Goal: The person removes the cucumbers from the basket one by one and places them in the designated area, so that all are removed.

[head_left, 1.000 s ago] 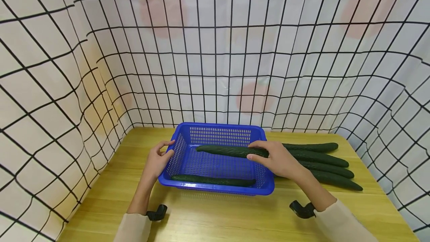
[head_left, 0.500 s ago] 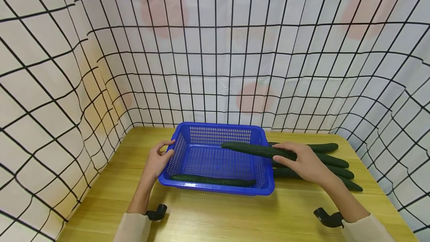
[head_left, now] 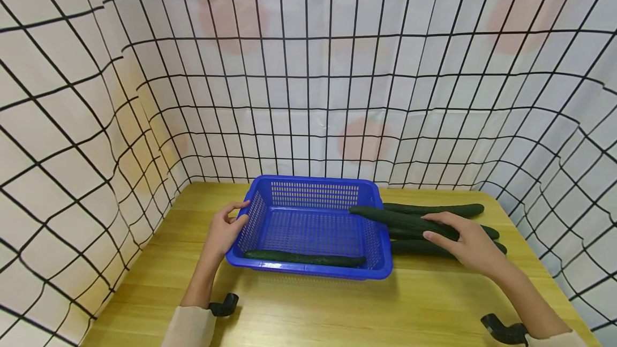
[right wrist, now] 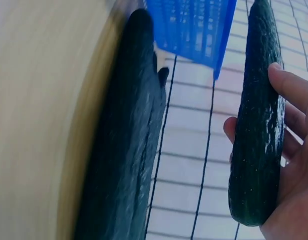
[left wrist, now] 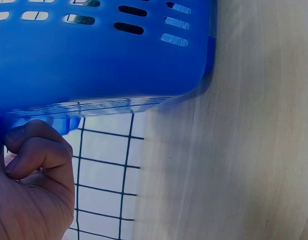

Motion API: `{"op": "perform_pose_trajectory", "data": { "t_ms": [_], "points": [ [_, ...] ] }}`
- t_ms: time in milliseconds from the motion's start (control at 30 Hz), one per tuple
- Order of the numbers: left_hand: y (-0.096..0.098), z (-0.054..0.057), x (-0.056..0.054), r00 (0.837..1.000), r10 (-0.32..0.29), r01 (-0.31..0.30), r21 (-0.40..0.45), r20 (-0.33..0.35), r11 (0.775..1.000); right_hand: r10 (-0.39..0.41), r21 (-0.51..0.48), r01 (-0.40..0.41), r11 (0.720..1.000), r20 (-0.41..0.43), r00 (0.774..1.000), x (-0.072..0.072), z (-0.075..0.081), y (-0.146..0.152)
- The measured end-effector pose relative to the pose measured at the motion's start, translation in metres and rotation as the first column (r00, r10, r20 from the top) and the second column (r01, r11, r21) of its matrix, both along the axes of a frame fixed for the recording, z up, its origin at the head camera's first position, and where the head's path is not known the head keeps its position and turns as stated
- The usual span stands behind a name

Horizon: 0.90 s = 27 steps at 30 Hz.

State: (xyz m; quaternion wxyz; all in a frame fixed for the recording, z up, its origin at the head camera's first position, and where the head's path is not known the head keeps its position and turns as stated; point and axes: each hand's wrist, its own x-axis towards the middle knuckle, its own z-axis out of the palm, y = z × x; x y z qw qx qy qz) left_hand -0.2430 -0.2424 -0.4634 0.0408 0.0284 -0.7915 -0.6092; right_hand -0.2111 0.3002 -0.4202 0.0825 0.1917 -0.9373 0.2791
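Note:
My right hand (head_left: pixel 469 242) grips a long dark green cucumber (right wrist: pixel 258 115), thumb on one side and fingers round the other. Its far tip overlaps the right rim of the blue plastic basket (head_left: pixel 308 269) in the head view, and the rest of it hangs above other cucumbers (head_left: pixel 416 248) lying on the table. At the basket's left end, my left hand (head_left: pixel 226 229) pinches the rim; the left wrist view shows its curled fingers (left wrist: pixel 41 150) at the edge. One cucumber (head_left: pixel 303 257) lies inside the basket along the front wall.
A wooden table (head_left: pixel 308 315) carries everything. White sheeting behind black wire mesh (head_left: pixel 308 95) encloses the back and both sides. Black wrist mounts (head_left: pixel 224 304) sit on both forearms. The cucumber pile (right wrist: pixel 124 130) lies just right of the basket.
My right hand has moved right with the cucumber, from over the basket to above the cucumbers on the table. My left hand has stayed at the basket's left rim.

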Motion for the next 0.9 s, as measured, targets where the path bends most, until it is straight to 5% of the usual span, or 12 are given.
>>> {"op": "perform_pose_trajectory", "data": {
  "t_ms": [667, 900],
  "points": [
    [0.001, -0.005, 0.000, 1.000, 0.022, -0.023, -0.006, -0.014, 1.000, -0.127, 0.033, 0.124, 0.992, 0.096, 0.987, 0.020, -0.032, 0.075],
    [0.000, -0.004, -0.001, 1.000, 0.017, -0.017, 0.003, -0.019, 1.000, -0.101, 0.067, 0.097, 0.993, 0.066, 0.993, 0.026, -0.043, 0.083]
  ]
}}
